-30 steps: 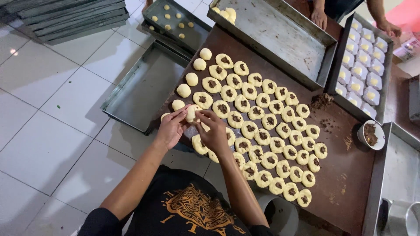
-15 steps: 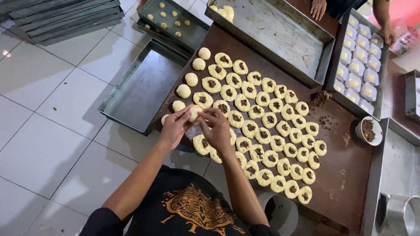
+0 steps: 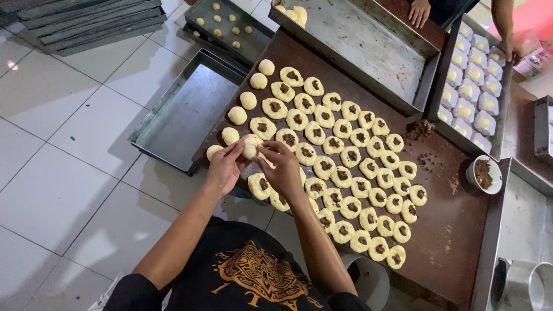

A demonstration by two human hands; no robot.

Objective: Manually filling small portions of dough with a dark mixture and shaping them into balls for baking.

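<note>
My left hand (image 3: pixel 223 167) and my right hand (image 3: pixel 282 167) pinch one pale dough piece (image 3: pixel 250 147) between their fingertips, just above the near left corner of a brown table (image 3: pixel 455 230). Several flattened dough rounds with dark brown filling (image 3: pixel 340 155) lie in rows across the table. A short line of closed, smooth dough balls (image 3: pixel 248 100) runs along the table's left edge, beside my left hand.
An empty metal tray (image 3: pixel 184 115) sits on the tiled floor to the left. A large metal tray (image 3: pixel 368 46) and a tray of pale filled pieces (image 3: pixel 472 75) lie at the far side, where another person's hands (image 3: pixel 419 11) rest. A small bowl of brown filling (image 3: pixel 483 174) stands at the right.
Both hands stay at the same spot and keep working the dough piece between the fingers; the piece now looks rounder and more closed. The camera has shifted slightly.
</note>
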